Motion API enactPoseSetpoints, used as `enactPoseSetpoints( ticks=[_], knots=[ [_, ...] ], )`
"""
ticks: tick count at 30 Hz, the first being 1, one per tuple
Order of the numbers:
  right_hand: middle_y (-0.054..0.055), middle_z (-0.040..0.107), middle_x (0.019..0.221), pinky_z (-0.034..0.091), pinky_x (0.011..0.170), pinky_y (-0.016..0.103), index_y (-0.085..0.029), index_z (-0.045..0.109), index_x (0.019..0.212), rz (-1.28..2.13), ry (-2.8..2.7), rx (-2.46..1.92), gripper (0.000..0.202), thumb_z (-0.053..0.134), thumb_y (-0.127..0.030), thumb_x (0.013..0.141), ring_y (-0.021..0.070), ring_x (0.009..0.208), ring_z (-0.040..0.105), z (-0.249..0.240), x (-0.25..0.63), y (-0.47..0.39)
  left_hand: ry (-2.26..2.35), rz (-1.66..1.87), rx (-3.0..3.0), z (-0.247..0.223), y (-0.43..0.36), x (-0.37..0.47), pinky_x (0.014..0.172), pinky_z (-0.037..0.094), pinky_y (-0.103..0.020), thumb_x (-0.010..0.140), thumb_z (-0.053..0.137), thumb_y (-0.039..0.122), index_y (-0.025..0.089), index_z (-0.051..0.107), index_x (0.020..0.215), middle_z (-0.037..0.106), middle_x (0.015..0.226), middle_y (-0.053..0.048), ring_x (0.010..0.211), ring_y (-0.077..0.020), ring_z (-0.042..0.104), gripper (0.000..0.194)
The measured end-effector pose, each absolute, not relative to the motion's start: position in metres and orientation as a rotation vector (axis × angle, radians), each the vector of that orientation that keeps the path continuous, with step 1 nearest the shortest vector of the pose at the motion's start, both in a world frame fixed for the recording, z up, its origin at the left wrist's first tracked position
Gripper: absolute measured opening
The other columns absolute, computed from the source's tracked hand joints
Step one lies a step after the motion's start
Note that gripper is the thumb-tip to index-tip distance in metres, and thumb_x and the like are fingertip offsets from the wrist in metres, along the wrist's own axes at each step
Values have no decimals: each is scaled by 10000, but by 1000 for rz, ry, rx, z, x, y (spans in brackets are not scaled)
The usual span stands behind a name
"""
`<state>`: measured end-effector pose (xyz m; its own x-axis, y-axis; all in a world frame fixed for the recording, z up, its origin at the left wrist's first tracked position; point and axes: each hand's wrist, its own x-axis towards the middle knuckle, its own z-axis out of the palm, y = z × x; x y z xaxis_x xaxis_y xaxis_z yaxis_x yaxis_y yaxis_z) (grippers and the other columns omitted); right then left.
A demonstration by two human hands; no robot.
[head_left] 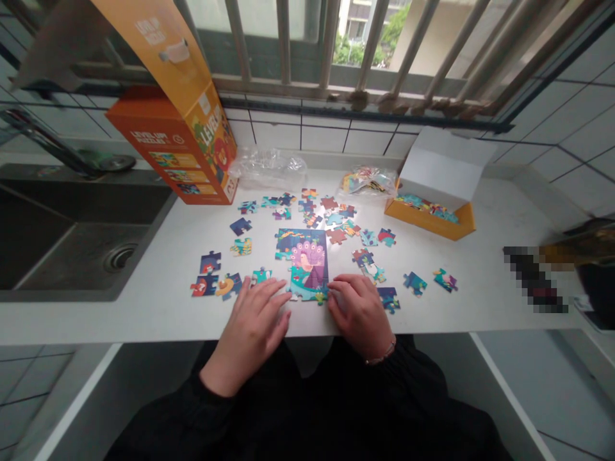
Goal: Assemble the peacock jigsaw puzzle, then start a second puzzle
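Note:
A partly joined jigsaw puzzle [310, 266] with a pink and purple peacock lies flat on the white counter. My left hand [254, 323] rests at its lower left, fingers stretched out and apart, the fingertips close to the puzzle's edge. At the lower right edge is my right hand [362, 310], its fingers curled inward with the tips by the border; whatever may be in them is hidden. A teal puzzle piece [262, 275] shows just beyond my left fingers. Next to my right hand lies a dark blue puzzle piece [389, 298], partly covered by it.
Loose pieces [336, 218] lie behind and on both sides of the puzzle. An orange puzzle box [168, 147] stands open at back left, near the sink [96, 294]. Clear plastic wrap [269, 166], a bagged set [369, 181] and an open yellow box [432, 221] line the back.

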<state>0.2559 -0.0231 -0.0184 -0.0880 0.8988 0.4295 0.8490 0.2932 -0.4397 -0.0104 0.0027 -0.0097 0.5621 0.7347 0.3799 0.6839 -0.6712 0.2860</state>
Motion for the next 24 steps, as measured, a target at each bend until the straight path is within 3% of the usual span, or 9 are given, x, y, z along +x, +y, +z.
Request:
enactPoseSetpoints(
  ticks=[3, 7, 14, 24],
  knots=[
    [139, 738, 1251, 490, 1036, 528, -214, 711, 1237, -94, -1779, -1779, 217, 657, -283, 1038, 337, 1190, 636, -20, 268, -27, 1136, 653, 2737, -10, -3, -1, 1358, 291, -659, 1024, 636, 207, 246, 685, 1362, 702, 1492, -100, 1429, -305, 624, 343],
    [205, 732, 1279, 479, 956, 565, -181, 645, 1379, -261, -1670, -2053, 457, 710, -437, 1007, 412, 1168, 614, -19, 298, -31, 1117, 629, 2756, -11, -2, 1, 1351, 312, -666, 1035, 640, 249, 219, 690, 1368, 716, 1476, -110, 1372, -303, 666, 337],
    [149, 778, 1135, 488, 879, 473, -183, 643, 1368, -143, -1688, -2153, 438, 683, -443, 1018, 358, 1030, 666, -17, 332, -21, 1034, 693, 2736, -13, -1, -3, 1343, 352, -650, 1028, 647, 221, 187, 666, 1382, 704, 1481, -139, 1376, -291, 670, 356],
    [143, 779, 1143, 597, 912, 489, -175, 634, 1366, -18, -1758, -1938, 523, 687, -560, 1016, 326, 1016, 754, -7, 346, -29, 1071, 922, 2704, -21, -4, -2, 1242, 517, -570, 1003, 660, 155, 181, 672, 1198, 760, 1192, -108, 1147, -247, 727, 196]
  ],
)
